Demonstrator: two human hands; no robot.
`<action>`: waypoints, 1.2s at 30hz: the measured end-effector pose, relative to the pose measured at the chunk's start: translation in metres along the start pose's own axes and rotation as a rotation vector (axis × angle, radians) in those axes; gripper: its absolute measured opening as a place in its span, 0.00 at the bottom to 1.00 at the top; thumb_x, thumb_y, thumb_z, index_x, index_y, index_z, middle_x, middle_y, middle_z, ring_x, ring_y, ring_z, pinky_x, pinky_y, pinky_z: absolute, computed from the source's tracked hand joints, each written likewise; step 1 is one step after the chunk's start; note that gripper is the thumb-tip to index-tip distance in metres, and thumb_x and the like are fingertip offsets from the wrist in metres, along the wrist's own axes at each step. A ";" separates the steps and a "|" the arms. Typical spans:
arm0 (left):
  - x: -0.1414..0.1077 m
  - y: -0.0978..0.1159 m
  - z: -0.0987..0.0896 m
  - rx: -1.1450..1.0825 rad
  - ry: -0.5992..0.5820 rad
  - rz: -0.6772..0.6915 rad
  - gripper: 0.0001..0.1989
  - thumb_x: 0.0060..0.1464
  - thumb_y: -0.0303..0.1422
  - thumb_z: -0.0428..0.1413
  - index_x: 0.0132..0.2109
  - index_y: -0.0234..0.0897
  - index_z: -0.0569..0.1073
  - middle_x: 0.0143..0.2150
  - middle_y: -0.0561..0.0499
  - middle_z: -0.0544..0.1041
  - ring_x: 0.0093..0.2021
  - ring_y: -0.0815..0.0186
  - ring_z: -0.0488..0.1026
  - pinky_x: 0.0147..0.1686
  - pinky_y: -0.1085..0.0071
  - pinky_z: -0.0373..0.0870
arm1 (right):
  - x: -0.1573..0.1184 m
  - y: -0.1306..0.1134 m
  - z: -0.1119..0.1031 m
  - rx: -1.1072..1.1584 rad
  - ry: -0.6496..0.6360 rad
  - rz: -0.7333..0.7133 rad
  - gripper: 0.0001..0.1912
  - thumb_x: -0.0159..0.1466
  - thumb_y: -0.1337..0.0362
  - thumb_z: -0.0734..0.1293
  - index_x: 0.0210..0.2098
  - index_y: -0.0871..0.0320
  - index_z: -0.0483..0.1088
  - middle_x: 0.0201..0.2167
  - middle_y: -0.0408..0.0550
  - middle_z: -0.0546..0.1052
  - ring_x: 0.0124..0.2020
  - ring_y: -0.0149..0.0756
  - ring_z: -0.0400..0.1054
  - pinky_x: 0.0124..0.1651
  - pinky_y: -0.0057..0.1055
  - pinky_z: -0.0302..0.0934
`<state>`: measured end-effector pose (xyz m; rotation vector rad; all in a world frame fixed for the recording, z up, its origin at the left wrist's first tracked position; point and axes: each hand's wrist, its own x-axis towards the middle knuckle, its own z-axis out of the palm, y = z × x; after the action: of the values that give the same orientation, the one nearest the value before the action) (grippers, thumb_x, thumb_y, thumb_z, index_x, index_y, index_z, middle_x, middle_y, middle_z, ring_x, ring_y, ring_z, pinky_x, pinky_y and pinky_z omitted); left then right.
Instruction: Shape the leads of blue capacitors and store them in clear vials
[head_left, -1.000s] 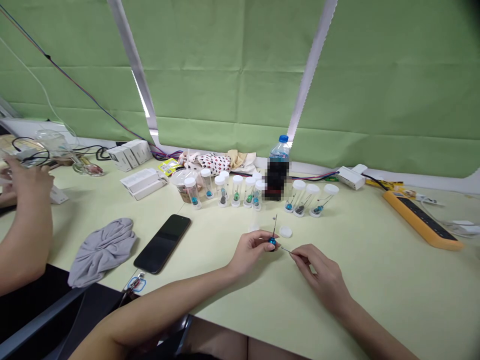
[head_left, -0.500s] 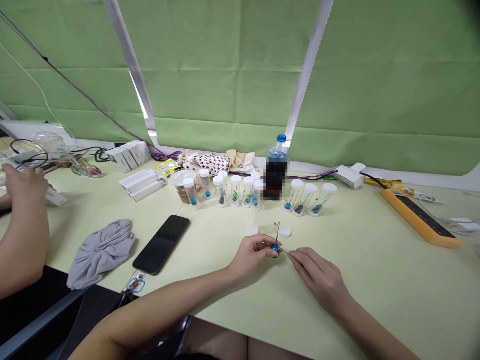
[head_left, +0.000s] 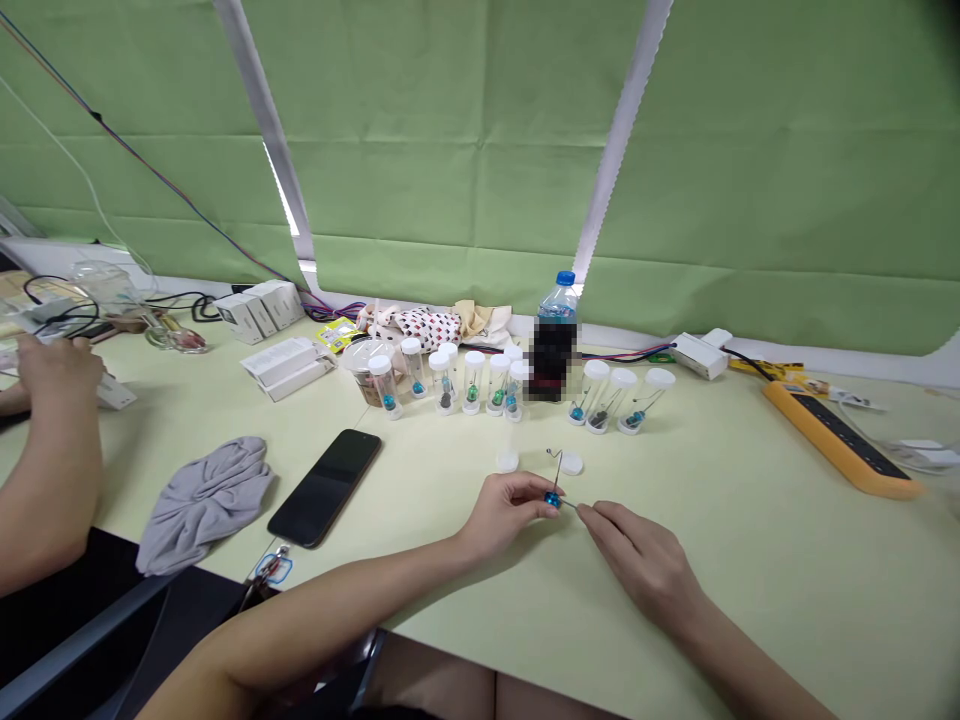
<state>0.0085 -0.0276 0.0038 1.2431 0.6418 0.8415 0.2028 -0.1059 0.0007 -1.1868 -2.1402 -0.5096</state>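
Between thumb and fingers, my left hand point(head_left: 504, 516) pinches a small shiny blue piece point(head_left: 553, 499), from which a thin bent wire point(head_left: 558, 472) stands up. My right hand point(head_left: 643, 552) is closed on a thin metal rod point(head_left: 570, 504) that reaches the blue piece from the right. Just behind my hands lie a white cap point(head_left: 571, 464) and a clear tube point(head_left: 508, 461) with a white end. Farther back stand several clear tubes with white caps, such as one with a green piece point(head_left: 472, 395) and one with a blue piece point(head_left: 636, 418).
A black phone point(head_left: 325, 488) and a grey cloth point(head_left: 204, 505) lie to the left. Another person's arm point(head_left: 52, 450) is at the far left. Behind the tubes stands a bottle point(head_left: 559, 300). A yellow power strip point(head_left: 840, 440) lies at the right, white boxes point(head_left: 285, 367) at the back left.
Both hands keep their grips in nearly the same place. The whole view has shifted very slightly. The other person's hand at the far left has moved a little.
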 end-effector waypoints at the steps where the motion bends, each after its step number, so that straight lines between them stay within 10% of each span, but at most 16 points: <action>1: 0.000 0.000 0.000 0.006 0.007 -0.005 0.10 0.42 0.28 0.63 0.36 0.32 0.79 0.32 0.46 0.78 0.34 0.64 0.73 0.40 0.68 0.68 | 0.001 -0.001 -0.002 -0.022 0.001 -0.027 0.15 0.65 0.74 0.58 0.45 0.57 0.72 0.35 0.52 0.77 0.35 0.37 0.74 0.34 0.31 0.66; 9: 0.000 -0.002 -0.001 -0.043 -0.001 -0.092 0.13 0.41 0.31 0.64 0.37 0.31 0.79 0.26 0.48 0.76 0.26 0.66 0.73 0.34 0.66 0.72 | 0.007 -0.003 -0.005 -0.104 0.015 -0.112 0.14 0.64 0.76 0.58 0.45 0.60 0.70 0.35 0.54 0.77 0.36 0.38 0.73 0.35 0.31 0.66; 36: 0.000 -0.006 -0.005 0.216 -0.029 -0.009 0.14 0.44 0.37 0.63 0.38 0.33 0.79 0.31 0.47 0.77 0.29 0.65 0.73 0.33 0.70 0.70 | 0.017 -0.008 0.000 0.420 -0.184 0.336 0.13 0.69 0.64 0.54 0.36 0.55 0.69 0.25 0.44 0.71 0.18 0.28 0.63 0.25 0.26 0.61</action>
<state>0.0055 -0.0251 -0.0036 1.4438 0.7290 0.7595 0.1894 -0.0995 0.0126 -1.3420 -2.0005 0.1960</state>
